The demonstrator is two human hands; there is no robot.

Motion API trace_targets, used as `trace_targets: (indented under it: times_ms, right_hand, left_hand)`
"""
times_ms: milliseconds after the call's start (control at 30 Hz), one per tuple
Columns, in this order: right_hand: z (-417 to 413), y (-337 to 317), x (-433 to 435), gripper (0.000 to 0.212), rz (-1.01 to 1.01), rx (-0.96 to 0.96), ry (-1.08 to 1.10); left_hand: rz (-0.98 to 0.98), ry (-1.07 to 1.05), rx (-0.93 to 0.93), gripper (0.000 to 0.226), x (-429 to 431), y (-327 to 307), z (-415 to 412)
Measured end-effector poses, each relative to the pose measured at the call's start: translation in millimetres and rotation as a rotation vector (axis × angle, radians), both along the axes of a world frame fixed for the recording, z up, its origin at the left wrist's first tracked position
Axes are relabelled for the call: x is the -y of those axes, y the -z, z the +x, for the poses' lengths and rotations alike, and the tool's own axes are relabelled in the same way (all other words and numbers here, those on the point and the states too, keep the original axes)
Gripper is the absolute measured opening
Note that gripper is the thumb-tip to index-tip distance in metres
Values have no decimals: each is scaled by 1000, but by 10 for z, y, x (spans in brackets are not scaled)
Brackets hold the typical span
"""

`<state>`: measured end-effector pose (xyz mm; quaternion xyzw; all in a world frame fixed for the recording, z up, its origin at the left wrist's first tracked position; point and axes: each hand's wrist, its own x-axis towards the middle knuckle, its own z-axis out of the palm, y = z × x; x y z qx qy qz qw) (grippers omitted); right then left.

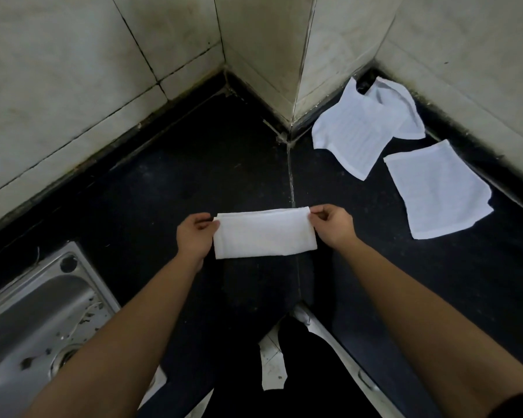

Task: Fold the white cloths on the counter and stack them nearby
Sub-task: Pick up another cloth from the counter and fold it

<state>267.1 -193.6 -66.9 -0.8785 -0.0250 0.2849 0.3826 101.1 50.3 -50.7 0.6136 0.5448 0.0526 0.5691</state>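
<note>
Head view is giving us a look down onto a dark desk (151, 206) set into a tiled corner. At the far left we are seeing a steel sink (37, 321). The frame edge is cutting it off, and the left forearm is covering part of its drain.

Moving right, our left hand (194, 236) is gripping the left end of a folded white cloth (264, 233). Its fingers (207, 226) are curling together onto the upper corner, with the tips partly hidden by the fabric. The cloth is lying as a long band between both hands, near the middle of the desk, over a pale seam in the surface. We are unable to count its layers, and we cannot tell whether it is resting on the desk or hanging just above it.

Our right hand (334, 226) is pinching the cloth's upper right corner, its fingers (317, 213) closing on the folded edge.

Further right, a crumpled cloth (357, 137) is lying unfolded against the foot of the wall. Its far corner is bunching up, and a dark gap is showing through it. Just beside it, nearer the right edge, a flat cloth (438, 191) is lying spread out. The two look barely apart. At the bottom, dark clothing is blocking the desk's front edge.
</note>
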Motion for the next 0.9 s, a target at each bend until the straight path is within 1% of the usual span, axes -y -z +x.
trace_targets:
  times_ms: [133,267,333,367,400,467,500,533,567,600,667,767,833,900]
  right_hand:
    - [89,11,-90,11,5,2,2]
    - [105,49,-104,11,-38,38,-16]
    - [88,33,-102,16,-64,63,-41]
    - [71,11,-103,22,-90,91,-63]
    - [35,-13,-99,27,-124,128,-84]
    - [-64,-66,-88,32,-192,208,-85]
    - [-123,-88,-85,34,-225,218,-68]
    - [-176,-108,-91,38,-264,200,-62]
    - [-224,-117,-98,43,-307,161,-66]
    - [-258,-126,-103,48,-344,114,-75]
    - [-290,-142,-109,51,-373,21,-84]
    - [-273,-118,-75,48,-290,-89,-25]
    - [-253,-112,-44,44,-221,-152,55]
    - [-251,-110,21,35,-186,-211,108]
  left_hand:
    - [-6,-33,2,34,-61,87,85]
    - [35,-12,-4,32,-99,180,145]
    - [90,29,-27,33,-105,180,163]
    - [156,80,-54,36,-99,173,157]
    - [274,166,-90,39,-77,169,125]
    - [631,407,-142,43,-2,166,25]
    - [793,543,-154,46,42,170,-23]
    - [893,685,-177,51,77,174,-61]
    - [927,843,-216,57,119,197,-97]
    - [921,989,-260,65,161,233,-137]
    - [884,1174,-342,72,222,338,-243]
    - [904,1252,-445,74,251,467,-374]
    - [907,1252,-464,74,247,478,-381]
    - [896,1270,-472,75,250,469,-389]
